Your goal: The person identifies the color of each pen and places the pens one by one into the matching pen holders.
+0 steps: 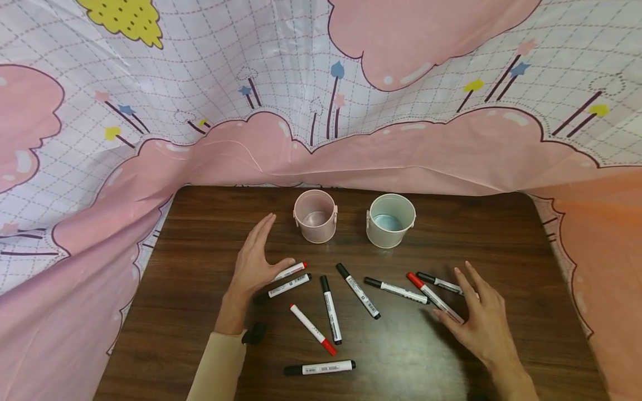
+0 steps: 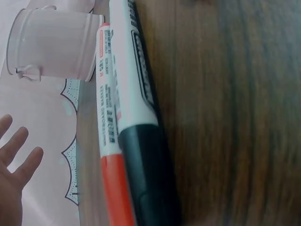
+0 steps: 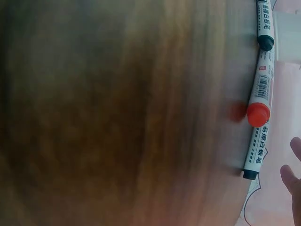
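My left hand (image 1: 251, 267) is open over the left side of the table, fingers spread and pointing away. By its thumb lie a red-capped whiteboard marker (image 1: 291, 270) and, alongside, a black-capped marker (image 1: 291, 285); both loom large in the left wrist view. On the right, my open right hand (image 1: 486, 323) hovers with bent, parted fingers beside another red marker (image 1: 435, 298). A black marker (image 1: 443, 284) lies just behind that one, partly covered by the fingers. Neither hand holds anything. The right wrist view shows the red marker's end (image 3: 258, 114) between black-ended ones.
Toward the back of the brown table (image 1: 220, 223) stand a pink bucket (image 1: 317, 235) and a pale green bucket (image 1: 385, 239). Several more markers lie in the middle, including a red one (image 1: 311, 327) and a black one (image 1: 328, 367) near the front. Patterned cloth (image 1: 401, 150) hangs behind.
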`<state>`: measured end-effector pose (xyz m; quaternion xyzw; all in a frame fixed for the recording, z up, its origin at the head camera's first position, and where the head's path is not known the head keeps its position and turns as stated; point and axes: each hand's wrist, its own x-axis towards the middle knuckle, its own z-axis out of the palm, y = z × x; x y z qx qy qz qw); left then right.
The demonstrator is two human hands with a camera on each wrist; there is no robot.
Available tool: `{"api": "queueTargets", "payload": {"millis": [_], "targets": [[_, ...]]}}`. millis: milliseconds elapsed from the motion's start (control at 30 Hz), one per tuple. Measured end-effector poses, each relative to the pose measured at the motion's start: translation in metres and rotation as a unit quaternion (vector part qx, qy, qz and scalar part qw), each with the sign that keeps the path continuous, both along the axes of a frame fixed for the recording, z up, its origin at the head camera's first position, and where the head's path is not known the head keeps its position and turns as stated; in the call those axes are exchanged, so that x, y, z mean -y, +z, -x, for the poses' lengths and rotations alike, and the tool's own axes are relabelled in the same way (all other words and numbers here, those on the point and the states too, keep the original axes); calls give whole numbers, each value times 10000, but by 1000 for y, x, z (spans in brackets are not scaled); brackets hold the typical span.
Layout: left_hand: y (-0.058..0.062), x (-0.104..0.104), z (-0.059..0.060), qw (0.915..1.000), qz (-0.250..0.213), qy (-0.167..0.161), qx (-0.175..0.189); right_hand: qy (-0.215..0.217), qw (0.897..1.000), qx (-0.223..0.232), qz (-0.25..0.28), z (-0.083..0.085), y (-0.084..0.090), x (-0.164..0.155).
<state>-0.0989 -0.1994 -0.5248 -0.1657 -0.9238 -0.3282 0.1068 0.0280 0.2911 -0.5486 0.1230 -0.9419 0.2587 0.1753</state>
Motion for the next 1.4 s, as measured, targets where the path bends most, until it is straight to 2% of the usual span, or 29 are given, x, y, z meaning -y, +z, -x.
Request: {"api": "queueTargets", "payload": {"millis": [367, 633, 833, 1000, 1200, 1400], "targets": [[-4, -9, 4, 9998, -52, -153, 91, -64, 9999, -118, 82, -7, -3, 2], [-6, -9, 8, 9997, -212, 24, 78, -18, 9997, 5, 262, -5, -10, 6], [-13, -10, 9, 9995, -249, -3, 184, -145, 9990, -159, 381, -13, -16, 6], [-15, -14, 10, 9992, -340, -122, 192, -168, 9992, -87, 338, -21, -17, 2], [-15, -14, 12, 9990, -406, -95, 130, 13, 9998, 136, 122, -19, -15, -2], [-14, -15, 14, 9993, -320, -111, 166, 5, 10000, -28, 23, -19, -18, -1]]}}
